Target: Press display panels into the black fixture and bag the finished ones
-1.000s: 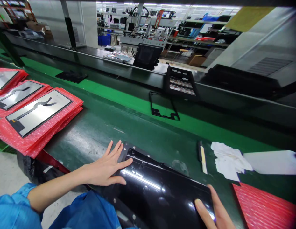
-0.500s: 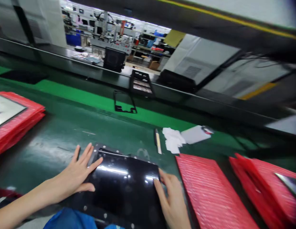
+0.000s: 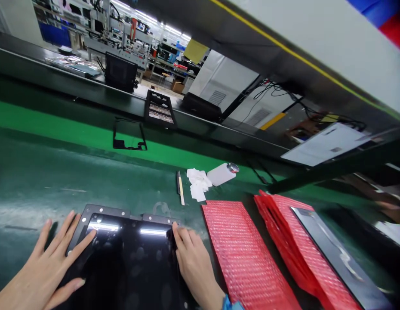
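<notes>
A glossy black display panel [image 3: 129, 258] lies over a dark frame [image 3: 106, 210] dotted with pale round spots along its edge. My left hand [image 3: 54, 262] is spread open at the panel's upper left corner, its index finger on the glass and other fingers reaching over the frame's side. At the right edge, my right hand [image 3: 193, 258] is closed along the panel's side with its fingers together; the thumb is hidden. Smudges and light reflections show on the glass. The lower part of the panel is out of view.
Red bubble-wrap sleeves [image 3: 245, 249] lie right, with another screen panel [image 3: 335, 254] on a stack. Behind are a knife [image 3: 180, 188], white wipes [image 3: 198, 183], a white bottle [image 3: 223, 174] and a thin black frame [image 3: 129, 134]. A shelf [image 3: 284, 47] overhangs the bench.
My view has swung to the right. The panel's right side, tilted up before, now lies lower against the frame. My right hand has shifted from pinching that edge to lying along it.
</notes>
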Demonstrator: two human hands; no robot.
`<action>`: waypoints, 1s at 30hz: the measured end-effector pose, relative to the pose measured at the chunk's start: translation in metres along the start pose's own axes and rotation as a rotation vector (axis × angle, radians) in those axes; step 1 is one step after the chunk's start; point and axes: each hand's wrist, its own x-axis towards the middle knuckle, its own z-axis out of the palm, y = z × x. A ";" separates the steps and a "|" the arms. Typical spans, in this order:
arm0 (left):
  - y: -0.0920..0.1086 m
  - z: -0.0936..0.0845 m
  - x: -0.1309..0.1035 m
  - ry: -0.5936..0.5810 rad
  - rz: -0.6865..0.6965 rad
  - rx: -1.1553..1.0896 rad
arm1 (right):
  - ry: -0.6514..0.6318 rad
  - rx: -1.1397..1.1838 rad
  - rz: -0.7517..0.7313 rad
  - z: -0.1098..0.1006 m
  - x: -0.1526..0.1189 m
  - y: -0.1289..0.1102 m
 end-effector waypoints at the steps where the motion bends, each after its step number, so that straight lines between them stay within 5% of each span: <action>1: 0.003 0.001 0.000 0.000 -0.032 -0.013 | -0.009 -0.006 -0.011 0.001 -0.001 -0.001; 12: 0.004 0.013 -0.001 0.032 -0.061 -0.074 | -0.001 0.161 0.033 0.010 0.010 -0.011; 19: 0.008 -0.013 -0.005 -0.030 -0.092 -0.095 | 0.018 0.644 0.127 -0.019 -0.015 -0.018; 24: 0.013 -0.029 -0.011 -0.160 -0.110 -0.265 | -0.244 0.930 0.435 -0.026 -0.057 -0.006; 30: 0.021 -0.027 -0.007 -0.125 -0.151 -0.207 | -0.622 0.820 0.360 -0.044 -0.041 -0.001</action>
